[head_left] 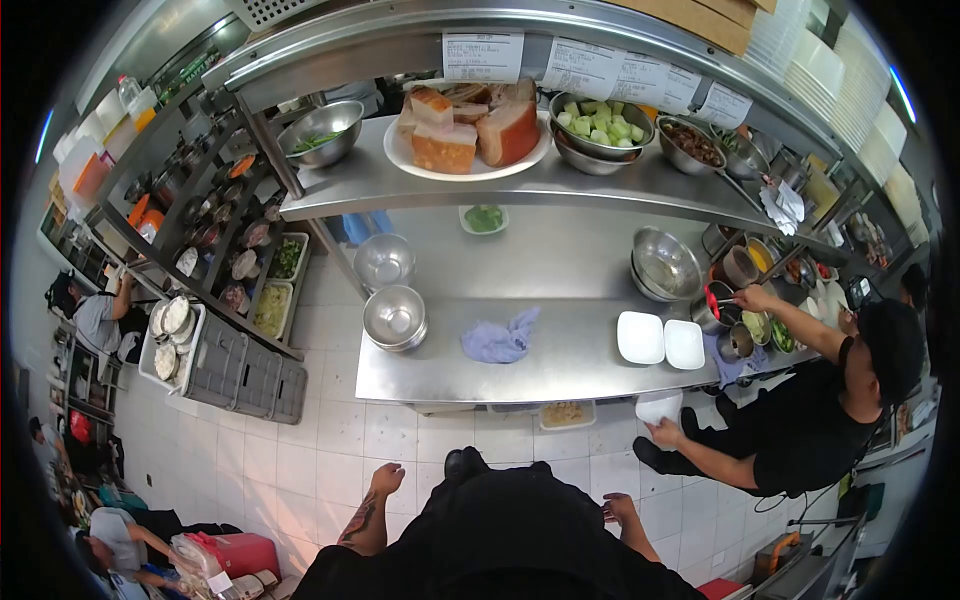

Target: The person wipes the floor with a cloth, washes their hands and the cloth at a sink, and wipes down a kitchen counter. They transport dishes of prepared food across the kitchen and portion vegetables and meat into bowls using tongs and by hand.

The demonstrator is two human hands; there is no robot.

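Note:
My left hand (388,478) hangs beside my body over the tiled floor, fingers curled in, with nothing seen in it. On the other side my right hand (618,508) is also curled; a small dark bit shows at its fingers, too small to name. Both hands are apart from the steel counter (450,385) in front of me. On that counter lie a crumpled purple cloth (502,338), steel bowls (394,316) at the left, a larger bowl (667,262) and two white square dishes (640,337) at the right.
The shelf above holds a plate of pork blocks (444,150), a bowl of green cubes (603,125) and other bowls. At right a co-worker (800,430) in black holds a white dish (659,406) and a red-handled utensil. Grey crates (240,375) stand at left; other people work farther left.

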